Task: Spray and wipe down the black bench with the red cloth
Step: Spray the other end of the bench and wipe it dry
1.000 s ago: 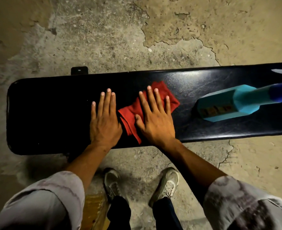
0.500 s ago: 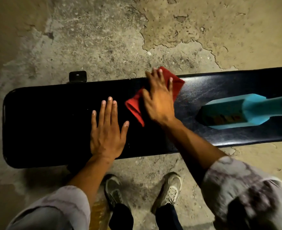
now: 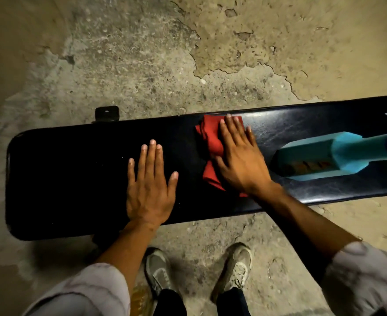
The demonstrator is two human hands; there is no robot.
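Place: bare utility or basement-type space
Floor (image 3: 142, 65): cracked, flaking concrete around padded black bench (image 3: 73, 179)

Sleeves (image 3: 78, 293) pale grey-white, mottled, pushed up to the elbows; forearms bare. Right sleeve (image 3: 368, 277) shows darker blotches. Trousers (image 3: 172, 303) dark. Shoes (image 3: 238, 267) grey-white lace-up trainers, scuffed and dirty. Both hands bare, no gloves, rings or watch visible.

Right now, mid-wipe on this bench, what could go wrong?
1. The spray bottle stands on the black bench just right of the right hand; a wider stroke could knock it over.
2. The red cloth is bunched at the far edge and could slip off.
3. The left hand covers unwiped surface.
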